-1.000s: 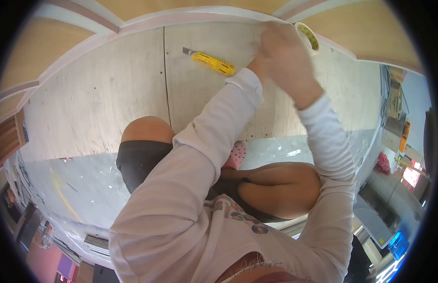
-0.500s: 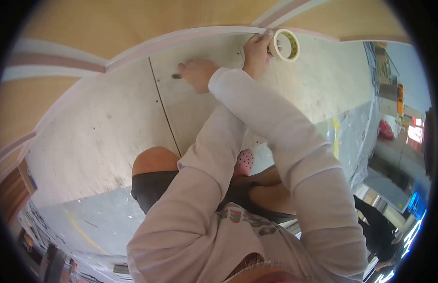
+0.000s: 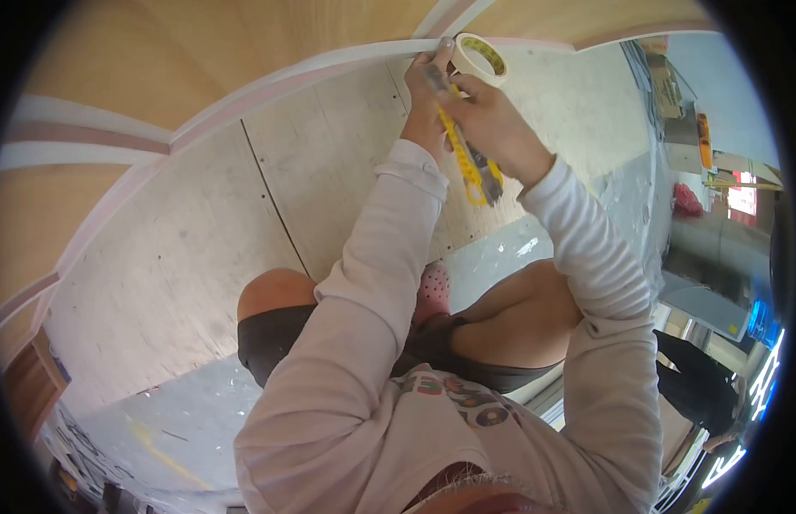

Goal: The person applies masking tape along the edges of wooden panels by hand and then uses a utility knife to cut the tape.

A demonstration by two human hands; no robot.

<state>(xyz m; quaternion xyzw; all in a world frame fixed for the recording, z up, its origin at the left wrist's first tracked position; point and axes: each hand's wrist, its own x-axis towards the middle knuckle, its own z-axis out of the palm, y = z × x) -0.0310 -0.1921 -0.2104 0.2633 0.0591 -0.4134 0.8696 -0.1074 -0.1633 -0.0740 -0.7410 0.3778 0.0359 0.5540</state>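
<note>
My right hand point(image 3: 494, 128) is closed round a yellow and grey utility knife point(image 3: 473, 171), which slants up towards my left hand. The knife's front end reaches my left fingers, and I cannot make out its blade. My left hand point(image 3: 424, 98) is at the edge of the wooden frame, its fingers and thumb pinched at the near side of a roll of masking tape point(image 3: 481, 58). Pale strips point(image 3: 329, 64) run along the frame's edge up to the roll. Part of the left hand is hidden behind the knife and right hand.
Curved wooden panels point(image 3: 269, 38) with pale ribs point(image 3: 81, 141) rise along the far side. Beneath my hands lies a plywood board point(image 3: 184, 257) with a dark seam. A pink clog point(image 3: 433, 291) shows between my knees. At right, another person in dark clothes point(image 3: 698, 381) is near equipment.
My right hand has swung from left of the left hand to its right, uncrossing my arms, and now shows the knife plainly. The view has shifted slightly, with the tape roll appearing further left and up.
</note>
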